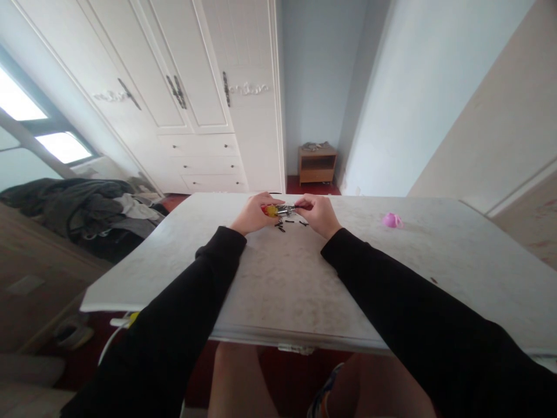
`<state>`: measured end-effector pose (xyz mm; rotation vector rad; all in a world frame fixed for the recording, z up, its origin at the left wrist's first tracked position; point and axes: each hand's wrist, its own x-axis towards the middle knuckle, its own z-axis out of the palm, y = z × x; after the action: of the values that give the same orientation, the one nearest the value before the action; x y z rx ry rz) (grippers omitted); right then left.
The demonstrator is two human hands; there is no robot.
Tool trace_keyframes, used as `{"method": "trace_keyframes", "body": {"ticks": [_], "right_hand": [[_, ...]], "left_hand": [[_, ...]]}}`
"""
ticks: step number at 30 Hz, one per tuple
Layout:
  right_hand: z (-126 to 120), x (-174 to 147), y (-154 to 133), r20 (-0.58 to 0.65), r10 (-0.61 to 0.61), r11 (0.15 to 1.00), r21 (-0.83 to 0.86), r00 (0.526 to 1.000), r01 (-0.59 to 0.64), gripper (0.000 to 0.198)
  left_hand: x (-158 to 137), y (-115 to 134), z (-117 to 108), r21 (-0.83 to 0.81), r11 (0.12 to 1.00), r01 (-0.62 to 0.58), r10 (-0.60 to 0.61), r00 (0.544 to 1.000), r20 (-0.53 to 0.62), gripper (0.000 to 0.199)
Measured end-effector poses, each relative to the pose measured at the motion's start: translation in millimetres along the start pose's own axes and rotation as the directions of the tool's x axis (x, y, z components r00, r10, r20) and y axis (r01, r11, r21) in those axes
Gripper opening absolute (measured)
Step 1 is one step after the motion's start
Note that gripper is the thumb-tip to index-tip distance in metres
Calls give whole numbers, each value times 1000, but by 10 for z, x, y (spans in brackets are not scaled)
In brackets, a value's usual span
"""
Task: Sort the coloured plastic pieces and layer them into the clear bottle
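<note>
My left hand (256, 213) is closed around a tool with a red-and-yellow handle and a silver metal end (275, 210), held just over the far part of the white table (278, 278). The metal end points right, toward my right hand (319, 213). My right fingers pinch a small dark piece (300, 206) at the tip of the metal end; its exact kind is too small to make out. Several short black pieces (289, 221) lie scattered on the table between and below my hands.
A pink object (392, 220) sits on the table to the right, and a small dark reddish piece (434, 280) lies nearer me. Dark clothes (87, 209) are heaped at the left. Beyond the table stand a white wardrobe (204, 154) and a small wooden cabinet (317, 165).
</note>
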<state>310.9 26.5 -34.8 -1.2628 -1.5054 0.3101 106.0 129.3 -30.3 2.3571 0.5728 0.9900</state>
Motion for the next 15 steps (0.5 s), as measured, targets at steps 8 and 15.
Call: {"method": "trace_keyframes", "body": {"ticks": [8, 15], "right_hand": [[-49, 42, 52, 31, -110, 992, -61, 994, 111, 9], [-61, 37, -11, 65, -94, 991, -90, 993, 100, 8]], "left_hand": [[-8, 20, 4, -42, 999, -5, 5, 1000, 8, 43], [-1, 7, -1, -67, 998, 1, -2, 1000, -8, 43]]}}
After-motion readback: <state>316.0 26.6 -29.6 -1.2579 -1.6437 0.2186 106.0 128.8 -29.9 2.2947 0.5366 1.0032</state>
